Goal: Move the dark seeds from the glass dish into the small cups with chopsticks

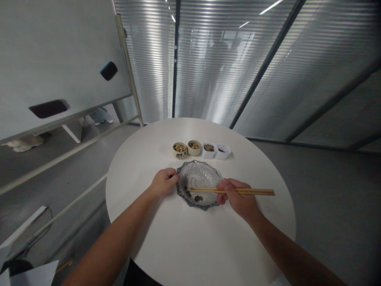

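Observation:
A clear glass bowl (205,169) with a scalloped rim stands on the table, several small dark pieces (198,198) lying in its near left part. My left hand (163,182) is closed at the bowl's left rim, thumb and fingers pinching the edge. In my right hand (240,197), at the bowl's right side, is a pair of wooden chopsticks (258,191). Their tips reach across the bowl to the dark pieces near its left wall. Whether anything is caught between the tips is too small to tell.
Behind the bowl, on the round white table (190,242), stand two round cups of pale nuts or beans (179,148) and two white dishes (224,151) with darker bits. A whiteboard on a frame (127,55) is at left. Glass partitions (205,71) with blinds rise behind.

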The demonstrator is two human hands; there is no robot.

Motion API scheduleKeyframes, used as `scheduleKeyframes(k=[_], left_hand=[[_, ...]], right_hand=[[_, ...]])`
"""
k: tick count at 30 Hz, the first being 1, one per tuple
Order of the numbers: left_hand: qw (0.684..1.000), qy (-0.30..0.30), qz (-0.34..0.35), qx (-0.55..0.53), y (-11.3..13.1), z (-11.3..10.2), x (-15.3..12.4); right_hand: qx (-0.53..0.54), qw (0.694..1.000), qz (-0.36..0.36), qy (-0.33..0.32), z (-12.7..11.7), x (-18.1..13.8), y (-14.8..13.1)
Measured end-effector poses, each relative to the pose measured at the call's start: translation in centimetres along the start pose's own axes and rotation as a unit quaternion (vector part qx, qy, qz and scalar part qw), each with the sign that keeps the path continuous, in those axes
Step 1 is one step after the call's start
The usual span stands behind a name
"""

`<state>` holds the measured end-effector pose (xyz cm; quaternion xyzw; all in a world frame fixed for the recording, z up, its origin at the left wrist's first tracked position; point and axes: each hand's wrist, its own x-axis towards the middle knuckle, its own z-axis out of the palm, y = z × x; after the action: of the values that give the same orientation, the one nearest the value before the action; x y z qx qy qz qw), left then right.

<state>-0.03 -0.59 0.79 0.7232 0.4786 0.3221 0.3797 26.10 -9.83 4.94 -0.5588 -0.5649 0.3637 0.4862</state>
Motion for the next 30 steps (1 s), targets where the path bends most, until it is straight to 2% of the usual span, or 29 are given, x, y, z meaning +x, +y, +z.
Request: scheduleKeyframes(k=[5,12,17,30], left_hand=[[1.0,-0.001,-0.001,0.003,0.0,0.0,0.0],[1.0,-0.004,-0.009,-0.005,-0.1,0.2,0.1],[1.0,-0.004,-0.001,0.01,0.1,0.0,0.1],[1.0,-0.004,-0.005,0.005,-0.3,0.0,0.1]], right_hand=[[0.012,1.0,-0.022,-0.008,-0.8,-0.2,0.3],[0.048,0.998,-0.017,0.026,-2.4,-0.3,1.2],[0.046,0.999,0.014,0.016,-1.9,-0.4,1.3],[0.011,0.994,0.01,0.111,-0.7,-0.7,1.6]])
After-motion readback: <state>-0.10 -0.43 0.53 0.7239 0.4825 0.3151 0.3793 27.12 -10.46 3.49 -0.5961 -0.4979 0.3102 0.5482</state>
